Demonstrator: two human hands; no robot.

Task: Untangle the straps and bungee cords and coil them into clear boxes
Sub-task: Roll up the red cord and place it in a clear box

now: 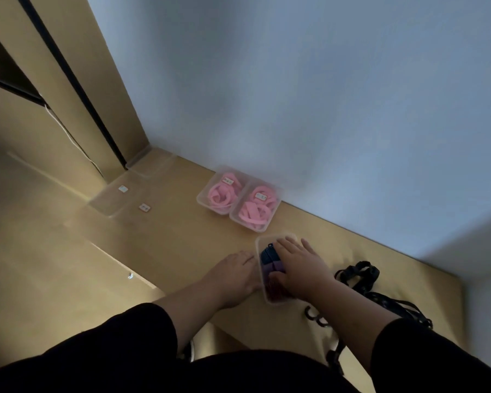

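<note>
A clear box [262,245] stands on the tan table in front of me, holding a dark blue and purple coiled strap [270,260] and something dark red at its near end. My right hand [298,265] lies flat over the box and presses the contents down with straight fingers. My left hand [233,272] rests against the box's left wall, fingers extended. A tangle of black straps [360,275] with hooks lies to the right of the box.
Two clear boxes of pink straps [221,194] [257,209] stand side by side by the wall. Clear lids with small labels [119,199] lie at the left. The table edge [119,259] runs diagonally at left; a wall closes the back.
</note>
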